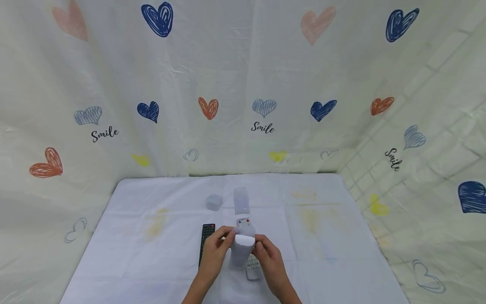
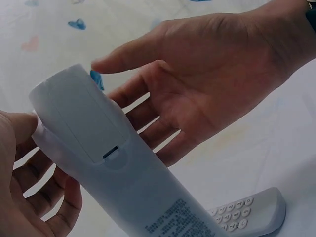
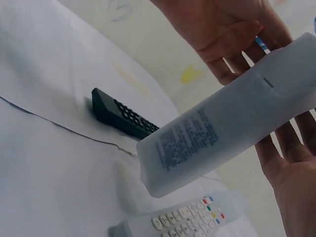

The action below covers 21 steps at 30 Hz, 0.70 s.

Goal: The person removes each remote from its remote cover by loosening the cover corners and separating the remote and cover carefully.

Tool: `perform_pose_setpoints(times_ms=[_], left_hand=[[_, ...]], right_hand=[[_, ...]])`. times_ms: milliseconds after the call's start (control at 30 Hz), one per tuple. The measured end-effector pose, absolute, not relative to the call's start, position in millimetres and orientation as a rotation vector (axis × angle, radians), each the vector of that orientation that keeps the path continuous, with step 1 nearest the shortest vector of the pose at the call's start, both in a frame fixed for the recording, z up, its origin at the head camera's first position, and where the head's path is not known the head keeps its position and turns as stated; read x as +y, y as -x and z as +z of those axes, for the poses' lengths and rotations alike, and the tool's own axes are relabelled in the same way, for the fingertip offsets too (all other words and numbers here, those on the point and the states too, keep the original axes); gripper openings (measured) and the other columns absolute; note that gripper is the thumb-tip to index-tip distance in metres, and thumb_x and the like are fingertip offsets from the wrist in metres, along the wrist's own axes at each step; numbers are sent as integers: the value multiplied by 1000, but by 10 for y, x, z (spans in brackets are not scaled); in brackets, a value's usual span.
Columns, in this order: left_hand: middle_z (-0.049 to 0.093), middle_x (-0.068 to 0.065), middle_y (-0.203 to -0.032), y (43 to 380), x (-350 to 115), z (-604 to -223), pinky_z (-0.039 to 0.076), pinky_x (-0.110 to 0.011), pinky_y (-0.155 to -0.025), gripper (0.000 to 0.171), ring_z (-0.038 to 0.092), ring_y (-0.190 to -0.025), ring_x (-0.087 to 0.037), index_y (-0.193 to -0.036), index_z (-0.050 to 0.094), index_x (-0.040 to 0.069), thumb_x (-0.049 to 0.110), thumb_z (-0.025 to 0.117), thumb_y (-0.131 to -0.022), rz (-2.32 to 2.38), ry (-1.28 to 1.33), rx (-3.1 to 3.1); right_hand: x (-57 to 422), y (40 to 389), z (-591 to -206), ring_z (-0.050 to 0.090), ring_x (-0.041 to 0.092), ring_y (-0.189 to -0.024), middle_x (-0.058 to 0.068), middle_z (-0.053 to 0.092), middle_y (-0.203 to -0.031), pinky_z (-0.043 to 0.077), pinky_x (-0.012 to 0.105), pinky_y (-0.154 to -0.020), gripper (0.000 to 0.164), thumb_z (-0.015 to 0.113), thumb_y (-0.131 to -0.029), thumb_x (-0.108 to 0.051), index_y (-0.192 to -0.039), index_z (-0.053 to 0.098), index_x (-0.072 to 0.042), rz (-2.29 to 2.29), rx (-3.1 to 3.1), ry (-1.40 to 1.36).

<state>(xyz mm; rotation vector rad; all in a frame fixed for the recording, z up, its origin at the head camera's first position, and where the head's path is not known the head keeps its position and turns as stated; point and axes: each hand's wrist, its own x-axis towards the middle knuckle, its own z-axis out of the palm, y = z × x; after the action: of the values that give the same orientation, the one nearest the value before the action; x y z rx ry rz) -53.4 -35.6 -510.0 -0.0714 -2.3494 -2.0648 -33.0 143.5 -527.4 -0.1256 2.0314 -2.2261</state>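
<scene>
A white remote control (image 1: 243, 249) in a translucent cover is held tilted between both hands, its back towards me. The left wrist view shows its battery lid (image 2: 79, 118) and printed label. My left hand (image 1: 214, 254) pinches the left edge near the raised end, thumb in front and fingers curled behind. On the opposite edge, my right hand (image 1: 270, 262) grips with its fingertips; its thumb lies close to the end. Below them on the table lies a second white remote control (image 3: 185, 217), buttons up, with a translucent cover around it.
A black remote control (image 1: 208, 233) lies left of the held one. Farther back on the white tablecloth (image 1: 152, 261) are a flat translucent sleeve (image 1: 241, 200) and a small, pale translucent bundle (image 1: 214, 202). A heart-printed curtain (image 1: 228, 143) hangs behind the table.
</scene>
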Motion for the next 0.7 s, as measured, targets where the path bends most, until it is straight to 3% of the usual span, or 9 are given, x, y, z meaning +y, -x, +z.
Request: perform_pose_setpoints(times_ms=[233,433,567,700], left_hand=[[68,1,-97,524,-425,-5204,54,-24,-73,27,60,-88,-10,-104,70,23,47,59,-96,-2055,-40,-2421],[69,-2,-98,507,-468,-5334,54,-22,-71,33,60,-85,-8,-106,70,19,48,59,-95,-2040,-95,-2468],[69,-3,-97,516,-486,-5399,54,-21,-69,34,60,-84,-9,-107,70,17,47,59,-95,-2035,-99,-2467],[70,0,-93,519,-498,-5490,53,-21,-64,26,60,-79,-7,-104,69,16,39,60,-97,-1909,-110,-2569]], right_hand=[[1383,385,-5381,64,14,-115,7,62,-127,54,30,-95,39,52,-102,-34,-125,56,-3,-2159,1959,-10],[1386,407,-5464,65,13,-107,5,65,-119,55,29,-91,45,59,-97,-40,-122,57,-2,-2094,1961,-52],[1368,434,-5485,65,14,-103,5,65,-114,55,29,-88,44,62,-95,-39,-119,58,-1,-2083,1979,-69],[1336,453,-5545,63,12,-97,6,65,-111,54,24,-82,34,64,-96,-30,-113,60,-1,-1981,2084,-68]])
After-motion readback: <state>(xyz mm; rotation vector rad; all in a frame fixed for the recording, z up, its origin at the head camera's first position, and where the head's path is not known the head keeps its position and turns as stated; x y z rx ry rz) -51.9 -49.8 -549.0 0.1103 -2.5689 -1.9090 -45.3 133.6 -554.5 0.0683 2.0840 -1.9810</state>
